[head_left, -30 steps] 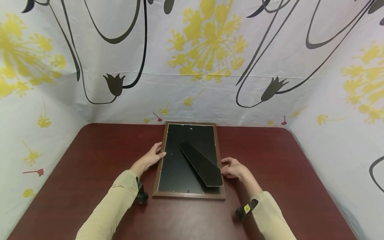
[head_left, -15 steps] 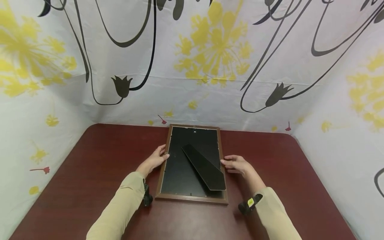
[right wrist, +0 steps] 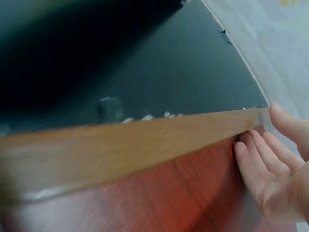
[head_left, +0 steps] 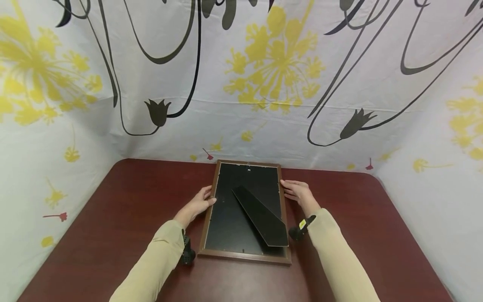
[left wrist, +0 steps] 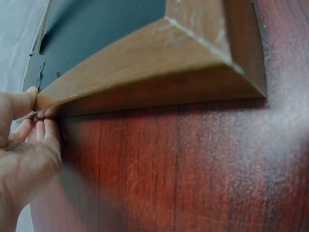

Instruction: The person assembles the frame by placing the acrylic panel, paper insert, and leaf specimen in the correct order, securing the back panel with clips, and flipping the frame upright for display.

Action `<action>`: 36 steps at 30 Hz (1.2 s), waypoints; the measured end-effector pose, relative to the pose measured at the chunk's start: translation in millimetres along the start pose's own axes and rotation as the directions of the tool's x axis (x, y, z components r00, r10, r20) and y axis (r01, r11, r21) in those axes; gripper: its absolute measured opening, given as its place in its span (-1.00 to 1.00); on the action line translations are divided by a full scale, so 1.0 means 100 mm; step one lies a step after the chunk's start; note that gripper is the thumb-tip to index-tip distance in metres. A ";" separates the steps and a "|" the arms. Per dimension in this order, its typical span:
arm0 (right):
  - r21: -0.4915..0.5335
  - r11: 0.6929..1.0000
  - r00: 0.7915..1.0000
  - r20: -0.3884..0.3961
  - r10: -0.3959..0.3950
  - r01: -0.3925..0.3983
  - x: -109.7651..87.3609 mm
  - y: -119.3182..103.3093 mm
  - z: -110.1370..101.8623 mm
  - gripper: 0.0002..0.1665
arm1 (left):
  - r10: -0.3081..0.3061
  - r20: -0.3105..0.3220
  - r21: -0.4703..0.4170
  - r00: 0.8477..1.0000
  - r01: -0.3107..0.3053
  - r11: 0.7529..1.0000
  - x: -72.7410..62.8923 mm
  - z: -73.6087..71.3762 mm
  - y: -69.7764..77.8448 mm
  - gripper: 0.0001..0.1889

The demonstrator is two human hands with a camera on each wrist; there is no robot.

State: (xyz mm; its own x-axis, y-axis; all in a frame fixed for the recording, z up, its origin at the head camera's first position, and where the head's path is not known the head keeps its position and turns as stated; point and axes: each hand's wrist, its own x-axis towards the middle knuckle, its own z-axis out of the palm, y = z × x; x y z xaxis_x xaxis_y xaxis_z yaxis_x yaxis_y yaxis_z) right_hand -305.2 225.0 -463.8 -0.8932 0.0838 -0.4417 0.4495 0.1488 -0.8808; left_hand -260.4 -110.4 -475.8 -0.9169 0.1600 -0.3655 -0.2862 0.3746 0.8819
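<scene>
A brown picture frame (head_left: 245, 257) lies face down on the dark red table, its black backing board (head_left: 226, 230) facing up. A black easel stand (head_left: 262, 218) slants across the backing toward the near right corner. My left hand (head_left: 194, 207) pinches the left side of the frame, the thumb on the rim and the fingertips tucked at its lower edge in the left wrist view. At the far part of the right side is my right hand (head_left: 301, 195). In the right wrist view its thumb (right wrist: 285, 123) lies on the rim, with the fingertips below the rim's outer edge.
The dark red table (head_left: 128, 201) stretches out on both sides of the frame. Right behind its far edge hangs a white cloth (head_left: 181, 144) with yellow and grey flower prints, which also closes in the left and right sides.
My right hand has let go near the stand's wide end and moved up the right side to the far part of the frame. My left hand keeps its hold. The head view has shifted slightly.
</scene>
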 end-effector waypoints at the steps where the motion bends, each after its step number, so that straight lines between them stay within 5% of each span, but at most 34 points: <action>1: -0.001 1.000 1.000 -0.004 0.000 0.000 0.03 0.00 0.01 -0.40 | -0.002 0.001 -0.006 1.000 0.002 1.000 0.00 0.00 0.00 -0.38; 17: -0.260 0.962 0.978 0.162 0.132 -0.087 0.34 -0.23 -0.08 -0.22 | 0.020 0.001 0.012 1.000 -0.020 1.000 0.07 -0.02 0.01 -0.37; 27: -0.414 0.908 0.987 0.103 0.122 -0.069 0.28 -0.41 0.17 -0.29 | 0.029 -0.019 0.043 0.999 -0.028 0.999 0.05 -0.05 0.07 -0.36; 36: -0.239 0.970 0.991 0.116 0.063 -0.033 0.17 -0.16 0.10 -0.31 | 0.000 -0.023 0.052 1.000 0.001 0.999 0.04 -0.01 0.05 -0.37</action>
State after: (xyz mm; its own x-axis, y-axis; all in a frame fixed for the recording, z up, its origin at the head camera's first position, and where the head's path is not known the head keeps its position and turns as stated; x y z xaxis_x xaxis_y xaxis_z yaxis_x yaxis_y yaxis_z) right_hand -327.3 214.2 -459.2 -0.8583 -0.0216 -0.5127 0.4680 0.3771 -0.7992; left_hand -265.8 -109.0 -472.6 -0.9232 0.1392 -0.3583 -0.2720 0.4219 0.8648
